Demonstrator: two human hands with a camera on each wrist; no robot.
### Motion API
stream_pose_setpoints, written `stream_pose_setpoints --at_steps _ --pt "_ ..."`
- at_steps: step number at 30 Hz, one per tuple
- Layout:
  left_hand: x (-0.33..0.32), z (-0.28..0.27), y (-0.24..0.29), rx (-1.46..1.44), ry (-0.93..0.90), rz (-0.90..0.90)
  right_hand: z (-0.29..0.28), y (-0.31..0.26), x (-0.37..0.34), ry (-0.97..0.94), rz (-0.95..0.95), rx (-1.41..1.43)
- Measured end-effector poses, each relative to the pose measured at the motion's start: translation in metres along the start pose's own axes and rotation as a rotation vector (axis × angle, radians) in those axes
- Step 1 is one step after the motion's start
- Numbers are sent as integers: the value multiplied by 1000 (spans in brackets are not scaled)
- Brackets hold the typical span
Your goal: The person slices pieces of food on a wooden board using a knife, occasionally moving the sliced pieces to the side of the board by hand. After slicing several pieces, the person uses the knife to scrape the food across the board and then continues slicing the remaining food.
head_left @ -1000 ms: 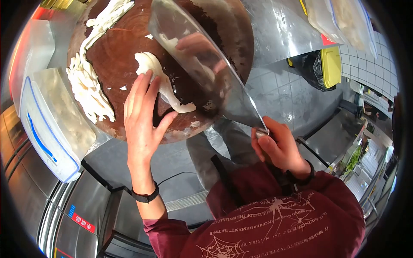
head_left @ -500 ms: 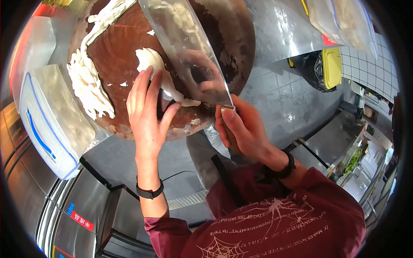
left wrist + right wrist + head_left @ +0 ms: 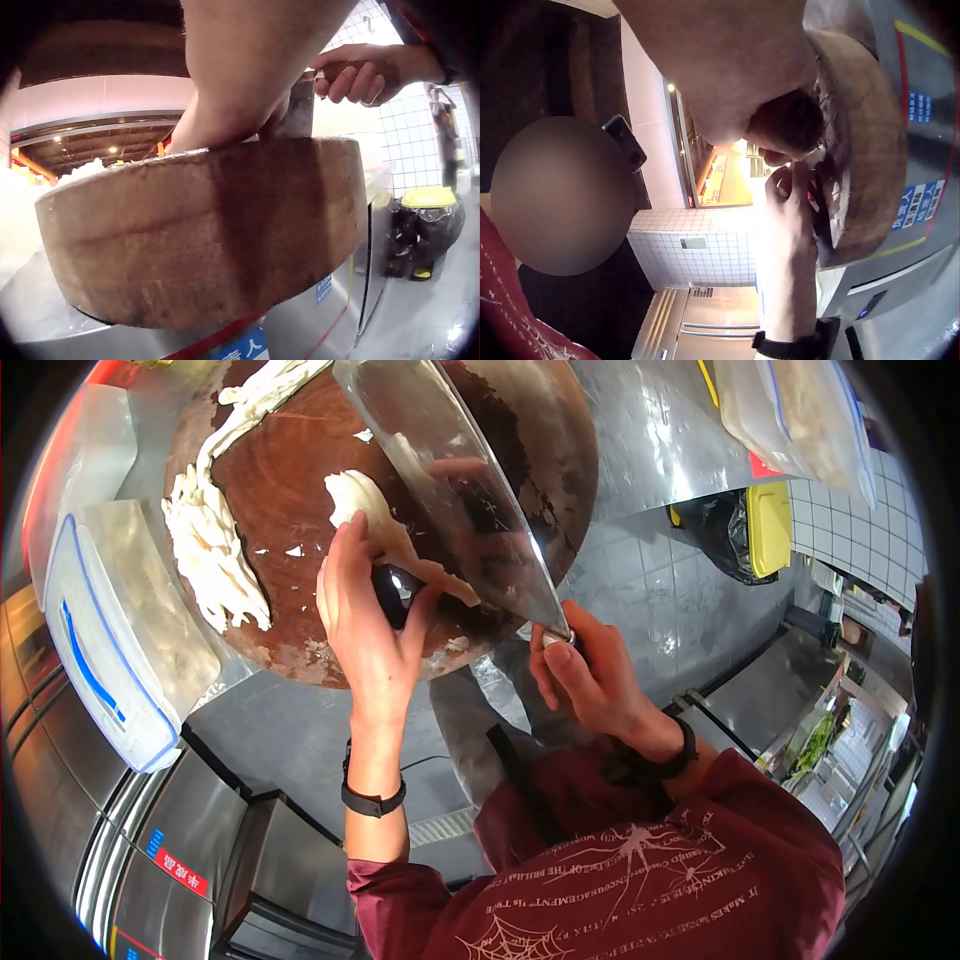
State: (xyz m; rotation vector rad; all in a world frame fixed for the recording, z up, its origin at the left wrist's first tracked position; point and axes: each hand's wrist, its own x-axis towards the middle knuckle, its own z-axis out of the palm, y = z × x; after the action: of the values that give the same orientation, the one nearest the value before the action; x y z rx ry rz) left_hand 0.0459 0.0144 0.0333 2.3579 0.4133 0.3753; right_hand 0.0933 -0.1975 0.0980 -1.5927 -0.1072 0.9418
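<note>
A pale, soft, glossy piece of food (image 3: pixel 357 495), its kind unclear, lies on the round wooden chopping block (image 3: pixel 290 460) in the head view. My left hand (image 3: pixel 370 630) holds it down with bent fingers, the thumb spread toward its thin tail. My right hand (image 3: pixel 595 680) grips the handle of a broad cleaver (image 3: pixel 470 490). The blade slants over the block, just right of the pale piece, and mirrors the left hand. In the left wrist view, the right hand (image 3: pixel 360 79) holds the cleaver above the block's rim.
Cut white strips (image 3: pixel 205 545) form a long heap along the block's left side, with small scraps around. A clear plastic container (image 3: pixel 125 640) stands at the left, and others (image 3: pixel 790 410) at the upper right. A yellow-lidded bin (image 3: pixel 768 530) with a black bag stands on the floor.
My left hand has shifted right along the piece, its fingers bending more. The cleaver and right hand came left toward the piece, then moved slightly back right and lower.
</note>
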Motion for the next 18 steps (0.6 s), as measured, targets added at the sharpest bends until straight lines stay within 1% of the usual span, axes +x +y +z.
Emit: stream_pose_setpoints --at_steps 8,10,11,13,18 --pt "2 -6 -5 3 -46 28 -2 -3 -1 -37 6 -19" --pt "3 -5 -5 88 -34 127 -1 -5 1 -14 -2 -39" --pt "4 -4 -3 88 -34 128 -1 -4 2 -14 -2 -38" --pt "5 0 5 125 -36 69 -2 -3 4 -2 -16 -39" --pt "11 5 16 144 -20 52 -6 0 4 7 -21 -66"
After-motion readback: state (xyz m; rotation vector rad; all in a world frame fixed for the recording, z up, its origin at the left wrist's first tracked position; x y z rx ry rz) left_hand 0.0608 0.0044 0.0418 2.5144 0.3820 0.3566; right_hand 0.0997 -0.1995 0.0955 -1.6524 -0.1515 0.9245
